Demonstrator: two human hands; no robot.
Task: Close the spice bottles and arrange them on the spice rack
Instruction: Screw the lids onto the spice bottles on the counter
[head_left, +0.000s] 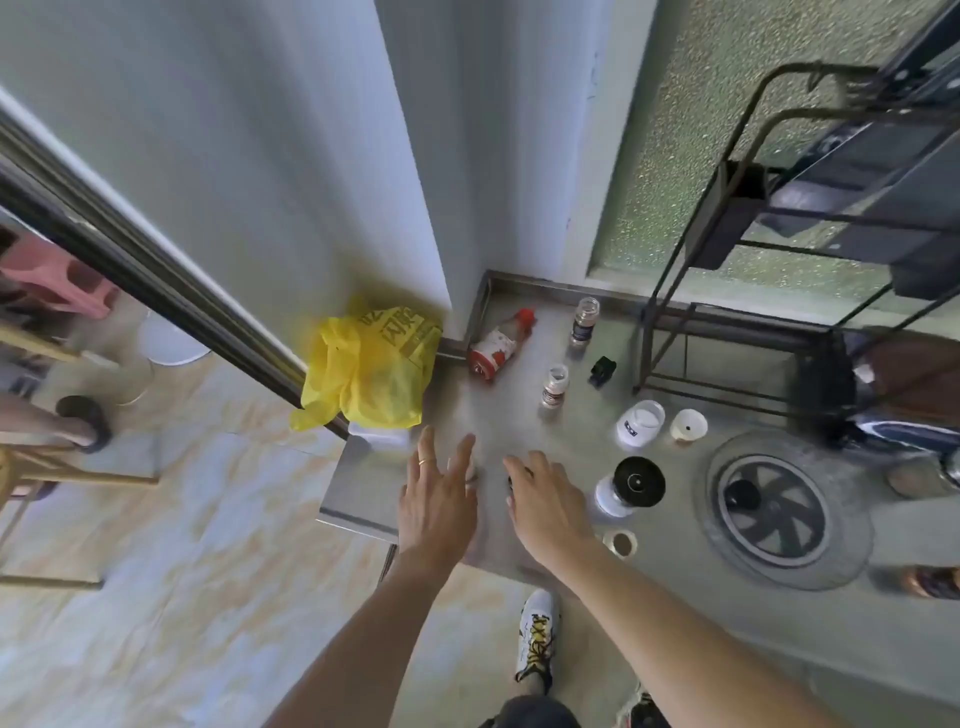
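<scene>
Both hands reach down: left hand (439, 499) released, right hand (545, 504) covers a small dark lid (519, 475), grasp unclear. Next, matching an open spice bottle (555, 385) beyond the fingers.

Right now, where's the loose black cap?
In the head view the loose black cap sits on the steel counter, right of centre, between the far open spice bottle and the black wire rack.

Yellow plastic bag (366, 369) with dark print; red-capped bottle (500, 343), white label spotted red; black rack (810, 249); steel-grey counter (498, 415)
</scene>
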